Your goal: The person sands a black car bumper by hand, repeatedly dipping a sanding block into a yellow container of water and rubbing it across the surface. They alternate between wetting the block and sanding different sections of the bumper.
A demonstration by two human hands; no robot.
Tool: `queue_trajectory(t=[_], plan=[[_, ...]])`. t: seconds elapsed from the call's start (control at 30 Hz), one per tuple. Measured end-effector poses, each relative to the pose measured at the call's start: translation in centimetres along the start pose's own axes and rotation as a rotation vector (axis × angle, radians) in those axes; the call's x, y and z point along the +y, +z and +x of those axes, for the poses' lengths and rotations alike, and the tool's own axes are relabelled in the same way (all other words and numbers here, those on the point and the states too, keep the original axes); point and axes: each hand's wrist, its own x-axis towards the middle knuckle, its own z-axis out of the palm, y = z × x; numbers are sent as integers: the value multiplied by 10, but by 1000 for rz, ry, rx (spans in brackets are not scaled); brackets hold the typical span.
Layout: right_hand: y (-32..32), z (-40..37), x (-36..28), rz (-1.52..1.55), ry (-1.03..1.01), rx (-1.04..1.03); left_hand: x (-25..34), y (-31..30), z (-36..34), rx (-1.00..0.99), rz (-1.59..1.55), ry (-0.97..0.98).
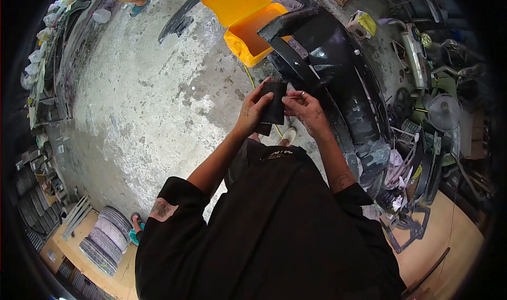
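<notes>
A dark, flat rectangular piece is held up in front of my body, at the centre of the view. My left hand is closed on its left side, with the thumb lying across its face. At its right edge my right hand has its fingers pinched together, a ring on one finger; whether they grip the edge is too small to tell. A smaller dark brown piece shows just below my left hand. Behind my hands, to the right, lies a large black car bumper.
An open yellow bin stands beyond my hands. Jumbled parts and a fan are at the right. Stacked tyres lie at the lower left. Another person's arm and sandalled foot show at the top left. A yellow cable crosses the floor.
</notes>
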Motion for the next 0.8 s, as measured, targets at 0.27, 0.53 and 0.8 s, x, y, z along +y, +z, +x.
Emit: queue_trajectory(t=[0.27, 0.53, 0.8], plan=[[-6, 3, 7, 29, -100, -55, -3, -8, 9, -23, -148, -179], [-13, -6, 12, 72, -153, -25, -13, -4, 7, -201, 89, -111], [-42, 16, 39, -234, -255, 135, 19, 65, -12, -134, 294, 0]])
